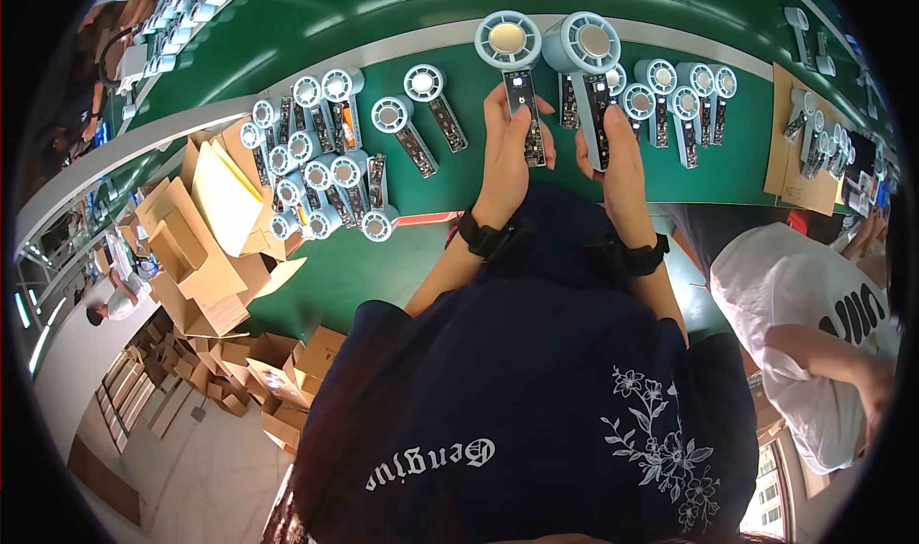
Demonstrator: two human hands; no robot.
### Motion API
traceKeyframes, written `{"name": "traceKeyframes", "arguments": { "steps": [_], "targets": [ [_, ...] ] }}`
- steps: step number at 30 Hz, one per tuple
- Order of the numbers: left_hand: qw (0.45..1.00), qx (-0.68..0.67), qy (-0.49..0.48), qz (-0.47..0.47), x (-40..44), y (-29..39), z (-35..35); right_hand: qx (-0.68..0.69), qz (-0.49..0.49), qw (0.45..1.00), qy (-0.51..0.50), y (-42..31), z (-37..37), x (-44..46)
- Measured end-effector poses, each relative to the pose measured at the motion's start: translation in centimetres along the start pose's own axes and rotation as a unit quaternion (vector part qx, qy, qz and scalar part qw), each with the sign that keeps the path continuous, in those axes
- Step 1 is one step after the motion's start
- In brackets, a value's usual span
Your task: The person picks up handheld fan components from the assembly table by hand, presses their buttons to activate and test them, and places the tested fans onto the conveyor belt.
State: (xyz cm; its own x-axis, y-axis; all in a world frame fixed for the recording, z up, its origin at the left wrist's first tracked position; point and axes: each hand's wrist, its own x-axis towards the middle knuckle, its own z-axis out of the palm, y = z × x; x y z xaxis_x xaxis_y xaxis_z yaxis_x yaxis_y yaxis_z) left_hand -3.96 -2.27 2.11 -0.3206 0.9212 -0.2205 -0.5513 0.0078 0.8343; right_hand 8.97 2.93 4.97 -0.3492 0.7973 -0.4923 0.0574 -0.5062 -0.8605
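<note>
My left hand [505, 147] is closed around the handle of a light-blue handheld fan [507, 42], raised with its round head away from me. A dark circuit board with a lit white spot shows along its open handle. My right hand [620, 156] grips a second light-blue handheld fan [581, 44] by its handle, thumb on the side. The two fan heads are side by side, nearly touching. Both have a ring of vents around a metallic centre disc. Below them lies the green work surface [479, 182]. Parts of other fans are hidden behind the right-hand fan.
Many similar fans [325, 176] lie grouped at left, two [391, 115] lie apart nearer the middle, and several [684, 104] sit at right. Cardboard boxes [196, 247] stand left of the bench. A co-worker in a white shirt [795, 324] is at right, near a cardboard sheet [799, 185] holding fans.
</note>
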Motion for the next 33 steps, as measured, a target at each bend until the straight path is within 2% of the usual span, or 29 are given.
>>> {"name": "traceKeyframes", "arguments": {
  "steps": [13,24,33],
  "targets": [
    [1.000,0.018,0.005,-0.004,-0.23,0.15,0.13,0.005,-0.023,1.000,-0.014,0.46,-0.49,0.12],
    [1.000,0.025,0.005,-0.009,-0.28,0.15,0.45,-0.003,-0.027,0.999,0.032,0.00,-0.18,0.14],
    [0.999,0.022,0.021,-0.017,-0.25,0.11,0.44,0.002,-0.034,0.999,0.029,0.17,-0.15,0.16]
  ]
}}
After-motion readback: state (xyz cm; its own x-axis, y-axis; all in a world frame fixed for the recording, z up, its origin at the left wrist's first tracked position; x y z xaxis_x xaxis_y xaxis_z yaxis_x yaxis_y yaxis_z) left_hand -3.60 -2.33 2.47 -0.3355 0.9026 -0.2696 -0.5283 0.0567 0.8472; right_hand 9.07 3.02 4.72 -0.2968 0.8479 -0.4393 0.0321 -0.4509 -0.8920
